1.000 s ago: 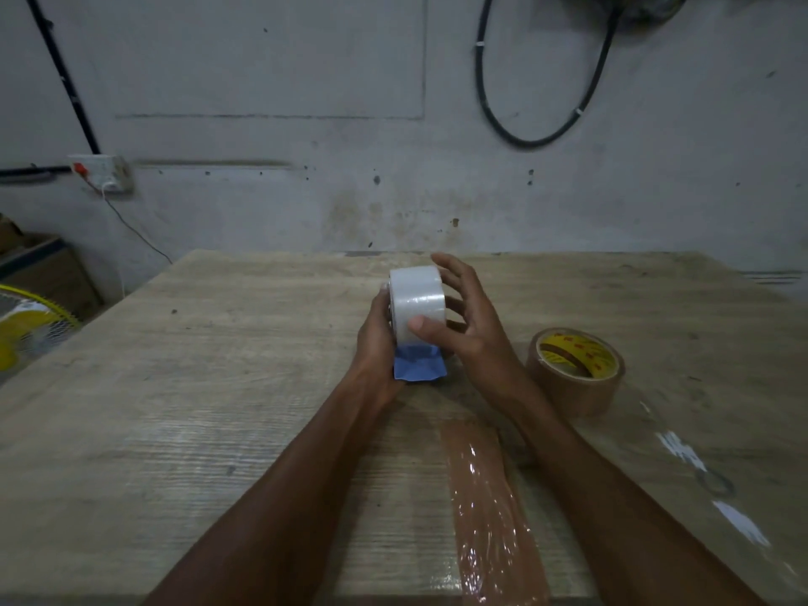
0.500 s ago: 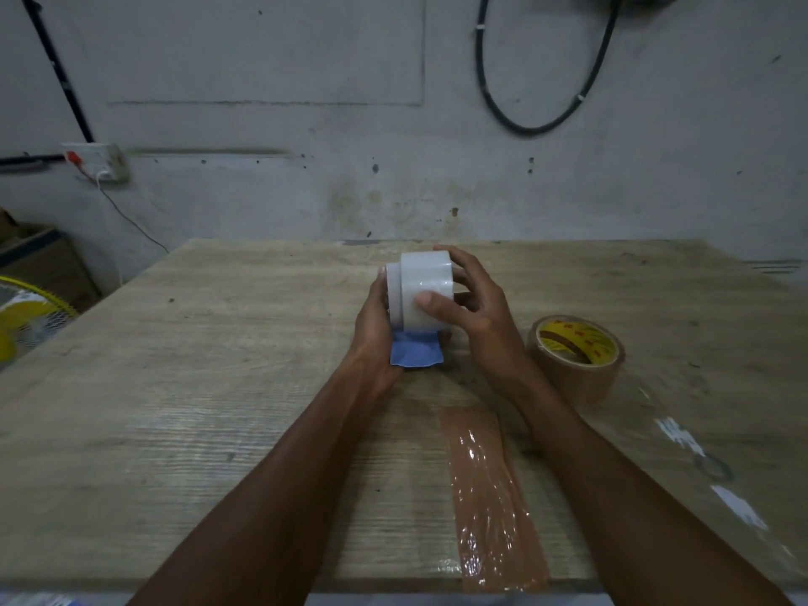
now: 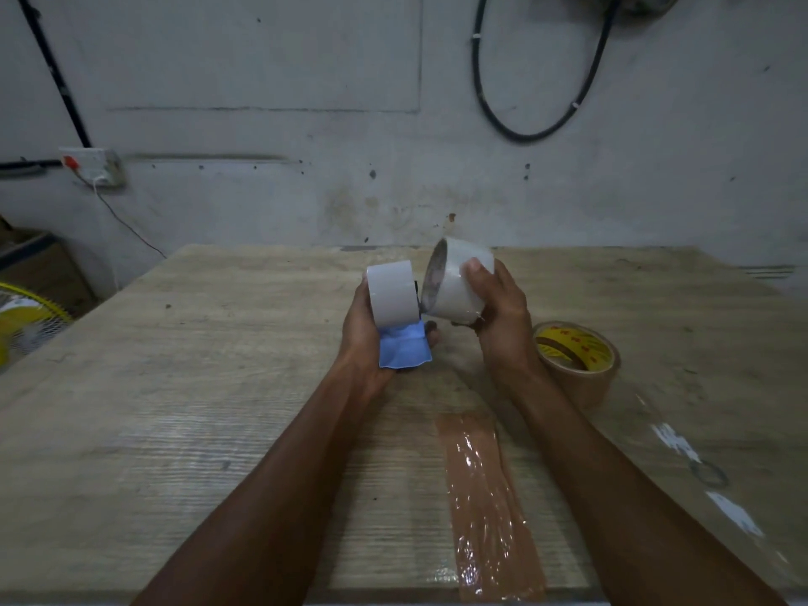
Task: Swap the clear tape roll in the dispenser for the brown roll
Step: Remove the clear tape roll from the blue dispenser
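Gripping the clear tape roll [image 3: 459, 284] in my right hand [image 3: 503, 317], tilted beside the dispenser [image 3: 395, 314] clasped in my left hand [image 3: 360, 330]; the brown roll [image 3: 577, 360] lies on the table [image 3: 175, 387], just right.

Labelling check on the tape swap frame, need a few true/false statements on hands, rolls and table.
1. The right hand holds the clear tape roll off the dispenser. True.
2. The brown tape roll is already in the left hand. False: it lies flat on the table, beside the right wrist.
3. The left hand holds the dispenser, white drum up, blue part below. True.
4. The clear tape roll rests on the table. False: it is in the air, tilted, its core opening facing the dispenser.
5. A strip of brown tape is stuck on the table between the forearms. True.
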